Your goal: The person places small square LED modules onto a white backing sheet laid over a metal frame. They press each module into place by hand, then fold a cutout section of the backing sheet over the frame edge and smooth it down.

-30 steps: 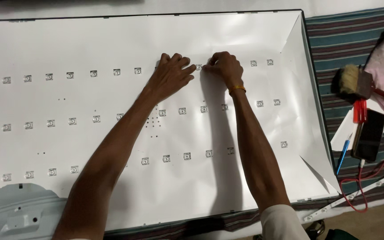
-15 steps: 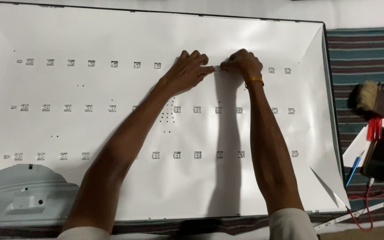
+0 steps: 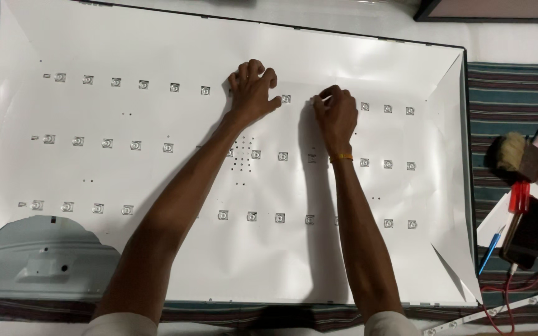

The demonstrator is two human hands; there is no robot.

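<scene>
A large white reflector sheet (image 3: 157, 261) of a flat screen panel lies flat under me, with three rows of small square lens caps (image 3: 135, 145) showing through its holes. My left hand (image 3: 252, 92) presses on the sheet in the top row, fingers curled and spread. My right hand (image 3: 336, 114) rests a little to the right, fingertips pinched at the sheet near a lens cap (image 3: 286, 98) that sits between the two hands. A yellow band circles my right wrist. Neither hand lifts anything off the sheet.
A grey plastic cover (image 3: 32, 261) overlaps the sheet's near left corner. On the striped cloth (image 3: 505, 87) to the right lie a paint brush (image 3: 515, 158), a dark phone (image 3: 527, 231), a blue pen (image 3: 490, 249), red wires (image 3: 499, 305) and a pale strip (image 3: 499, 311).
The view has shifted, so the panel and hands sit further right and lower in frame. My two hands have drawn slightly apart along the top row.
</scene>
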